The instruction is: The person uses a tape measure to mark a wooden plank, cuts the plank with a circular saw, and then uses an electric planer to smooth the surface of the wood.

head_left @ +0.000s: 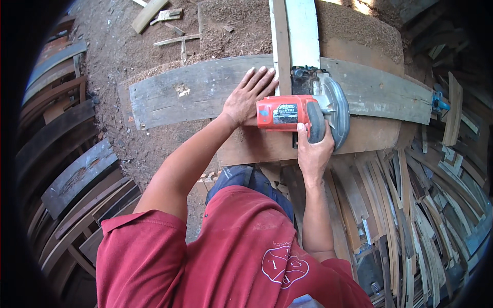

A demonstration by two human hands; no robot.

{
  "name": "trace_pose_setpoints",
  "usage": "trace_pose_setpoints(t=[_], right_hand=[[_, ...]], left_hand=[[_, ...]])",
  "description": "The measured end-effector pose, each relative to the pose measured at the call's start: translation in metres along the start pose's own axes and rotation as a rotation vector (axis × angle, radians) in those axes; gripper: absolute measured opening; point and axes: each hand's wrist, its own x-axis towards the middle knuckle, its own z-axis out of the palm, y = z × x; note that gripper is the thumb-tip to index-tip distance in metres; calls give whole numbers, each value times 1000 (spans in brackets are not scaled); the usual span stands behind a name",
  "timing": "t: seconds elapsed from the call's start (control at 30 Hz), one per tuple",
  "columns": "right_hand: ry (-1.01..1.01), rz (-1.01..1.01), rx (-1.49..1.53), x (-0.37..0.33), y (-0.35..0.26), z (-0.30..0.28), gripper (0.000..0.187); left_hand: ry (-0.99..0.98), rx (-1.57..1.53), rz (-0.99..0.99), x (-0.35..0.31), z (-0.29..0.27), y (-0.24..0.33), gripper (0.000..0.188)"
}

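My right hand (314, 156) is wrapped round the rear handle of a red and grey circular saw (287, 113). The saw sits on a pale whitish board (304, 33) that runs away from me, with its blade guard to the right. A narrow brown wood strip (282, 46) lies along that board's left side. Left of the saw, my left hand (247, 97) lies flat on a weathered grey plank (174, 92), fingers stretched toward the strip's edge. The grey plank lies crosswise beneath the white board. The blade itself is hidden.
Under the planks is a brown wooden board (370, 136) with sawdust (233, 31) beyond it. A teal tool (439, 101) lies near the plank's right end. Stacked wood strips (405, 215) fill the right side; more planks (77, 177) lean at left. Offcuts (149, 15) lie far left.
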Motion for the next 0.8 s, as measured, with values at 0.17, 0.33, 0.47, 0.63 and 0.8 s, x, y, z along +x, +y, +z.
trace_pose_setpoints(t=[0.17,0.33,0.47,0.63,0.8], right_hand=[[-14,29,8,5,-4,1,21],[0,-11,-7,11,-9,3,21],[7,-51,-22,17,-12,5,22],[-1,-59,-36,25,-15,8,26],[5,-19,-33,33,-6,12,29]], left_hand=[[-30,-2,-8,0,-1,0,93],[-51,0,-11,1,-4,0,96],[-55,-3,-9,1,-4,-2,105],[-87,-20,-17,1,-9,-2,119],[-63,-42,-26,1,-8,-1,121]])
